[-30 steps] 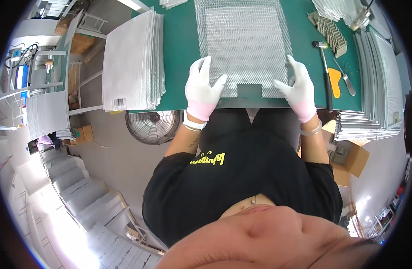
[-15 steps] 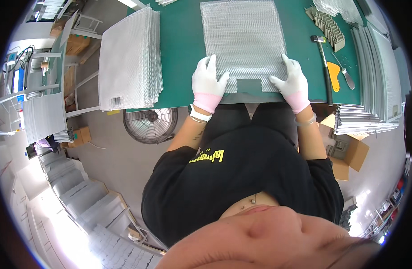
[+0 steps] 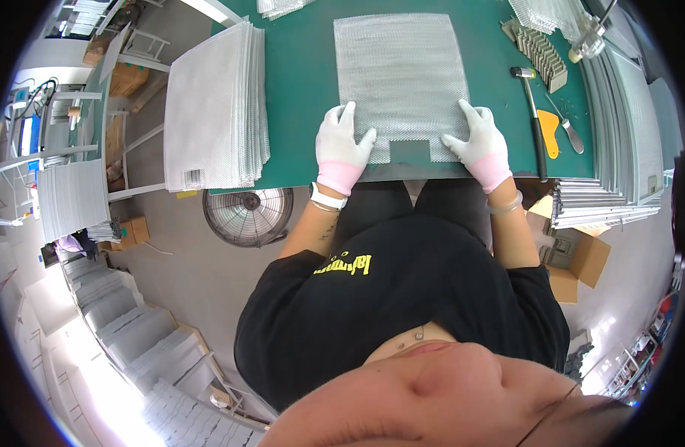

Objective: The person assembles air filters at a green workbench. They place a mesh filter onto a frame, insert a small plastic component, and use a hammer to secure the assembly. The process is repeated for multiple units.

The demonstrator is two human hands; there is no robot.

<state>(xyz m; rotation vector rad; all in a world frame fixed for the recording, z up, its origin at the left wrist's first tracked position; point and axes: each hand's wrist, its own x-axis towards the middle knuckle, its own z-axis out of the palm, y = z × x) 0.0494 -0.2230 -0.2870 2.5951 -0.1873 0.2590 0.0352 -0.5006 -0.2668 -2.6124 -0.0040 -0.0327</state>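
A silvery mesh sheet (image 3: pixel 402 71) lies flat on the green tabletop (image 3: pixel 301 97) in front of me, with a rectangular notch in its near edge. My left hand (image 3: pixel 341 149), in a white glove with a pink cuff, rests at the sheet's left edge near the front corner. At the opposite edge rests my right hand (image 3: pixel 480 149), gloved the same way. Both hands have fingers stretched forward along the sides and thumbs pointing inward over the sheet, spread apart from the fingers. Whether any fingertips reach under the edges is hidden.
Left stands a tall stack of mesh sheets (image 3: pixel 212 104). On the right lie a hammer (image 3: pixel 535 123), a yellow scraper (image 3: pixel 547 132), a thin-shafted hand tool (image 3: pixel 570 130) and a row of metal brackets (image 3: pixel 540 56). Panels (image 3: pixel 629 127) stack beyond them. Below are a fan (image 3: pixel 249 216) and an opened carton (image 3: pixel 581 261).
The view has shifted slightly, so the table and its contents appear a little lower. A clear fitting on an arm now shows at the upper right. Both hands keep their places at the sheet's edges.
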